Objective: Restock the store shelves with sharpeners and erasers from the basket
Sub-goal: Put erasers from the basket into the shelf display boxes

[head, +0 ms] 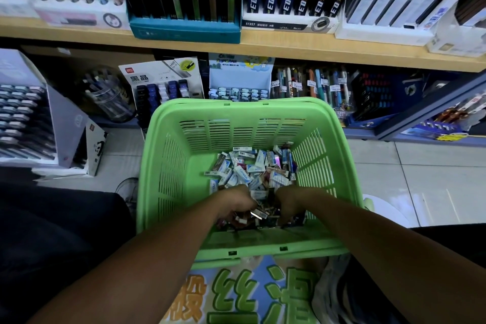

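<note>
Both hands deep in the green basket [247, 113], digging through the small boxed items [252, 171].

Both forearms reach in over the near rim from 6 o'clock. The left hand [238, 206] curls down around a clutch of little boxes; the right hand [289, 205], just beside it, is bent into the pile, though what it grips cannot be told. The loose pile spreads toward 12 o'clock, below the wooden shelf [263, 47].

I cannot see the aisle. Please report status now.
Both hands, left hand and right hand, down in green slatted plastic basket, digging through small boxed stock. Grip unclear. Nothing blocking.
</note>
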Available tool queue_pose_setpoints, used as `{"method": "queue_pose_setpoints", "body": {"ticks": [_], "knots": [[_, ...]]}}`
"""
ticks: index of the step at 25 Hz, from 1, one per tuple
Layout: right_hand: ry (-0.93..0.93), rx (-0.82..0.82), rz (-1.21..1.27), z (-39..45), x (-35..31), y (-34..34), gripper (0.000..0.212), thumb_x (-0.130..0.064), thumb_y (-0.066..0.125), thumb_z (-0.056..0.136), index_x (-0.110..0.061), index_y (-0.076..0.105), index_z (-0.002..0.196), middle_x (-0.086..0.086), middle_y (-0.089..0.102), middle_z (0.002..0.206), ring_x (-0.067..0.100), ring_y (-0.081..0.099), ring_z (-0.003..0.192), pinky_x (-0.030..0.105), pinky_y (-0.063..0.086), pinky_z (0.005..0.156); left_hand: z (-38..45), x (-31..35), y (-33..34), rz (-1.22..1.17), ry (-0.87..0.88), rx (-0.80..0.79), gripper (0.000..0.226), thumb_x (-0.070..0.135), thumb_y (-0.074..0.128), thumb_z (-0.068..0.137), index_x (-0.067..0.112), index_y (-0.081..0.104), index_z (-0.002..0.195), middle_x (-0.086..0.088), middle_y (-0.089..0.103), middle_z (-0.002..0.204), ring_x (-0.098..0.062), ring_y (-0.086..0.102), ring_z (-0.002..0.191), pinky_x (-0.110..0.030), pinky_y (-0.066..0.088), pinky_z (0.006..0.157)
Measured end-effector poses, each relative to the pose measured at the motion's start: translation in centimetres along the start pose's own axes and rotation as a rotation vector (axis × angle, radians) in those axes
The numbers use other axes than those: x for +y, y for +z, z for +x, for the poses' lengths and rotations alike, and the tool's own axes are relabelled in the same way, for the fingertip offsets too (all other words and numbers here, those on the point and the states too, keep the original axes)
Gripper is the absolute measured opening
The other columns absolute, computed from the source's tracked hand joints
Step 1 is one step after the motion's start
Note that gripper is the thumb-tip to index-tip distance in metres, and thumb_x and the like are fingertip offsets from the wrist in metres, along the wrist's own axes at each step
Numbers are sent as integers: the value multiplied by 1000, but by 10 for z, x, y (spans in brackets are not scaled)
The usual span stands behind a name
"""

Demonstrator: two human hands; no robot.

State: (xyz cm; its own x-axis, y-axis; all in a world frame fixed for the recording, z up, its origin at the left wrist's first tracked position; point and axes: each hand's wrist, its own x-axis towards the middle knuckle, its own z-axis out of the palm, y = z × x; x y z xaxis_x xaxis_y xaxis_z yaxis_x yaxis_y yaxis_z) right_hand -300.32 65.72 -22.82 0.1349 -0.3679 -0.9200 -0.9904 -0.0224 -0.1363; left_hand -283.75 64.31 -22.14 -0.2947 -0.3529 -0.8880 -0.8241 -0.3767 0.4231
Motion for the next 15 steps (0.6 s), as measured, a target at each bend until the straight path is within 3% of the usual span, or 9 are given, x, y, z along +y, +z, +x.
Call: {"method": "queue_pose_setpoints", "body": {"ticks": [3,7,13,15], "knots": [[-29,-9,41,4,3,2,73,-35,84,76,-9,53,137,9,62,131,25,63,110,35,54,95,-1,2,3,157,52,15,9,12,53,98,6,53,105,-5,55,86,-14,54,66,-22,44,38],[-62,-60,108,5,3,2,59,-42,82,79,-10,64,125,5,62,124,24,60,110,35,52,94,3,-1,5,227,77,-3,30,14,55,97,4,52,125,-5,57,92,-15,54,71,-27,43,53],[-91,-27,139,13,-7,11,70,-59,81,69,-19,64,124,5,67,119,25,65,105,41,54,95,9,-1,4,268,82,26,30,13,55,95,3,54,123,-8,58,99,-18,56,77,-29,48,61],[-92,-20,97,11,-15,13,63,-52,77,78,-16,62,127,6,67,121,27,64,108,37,52,97,11,-2,2,270,68,30,29,12,54,96,2,55,123,-9,57,98,-17,55,74,-29,47,61]]}}
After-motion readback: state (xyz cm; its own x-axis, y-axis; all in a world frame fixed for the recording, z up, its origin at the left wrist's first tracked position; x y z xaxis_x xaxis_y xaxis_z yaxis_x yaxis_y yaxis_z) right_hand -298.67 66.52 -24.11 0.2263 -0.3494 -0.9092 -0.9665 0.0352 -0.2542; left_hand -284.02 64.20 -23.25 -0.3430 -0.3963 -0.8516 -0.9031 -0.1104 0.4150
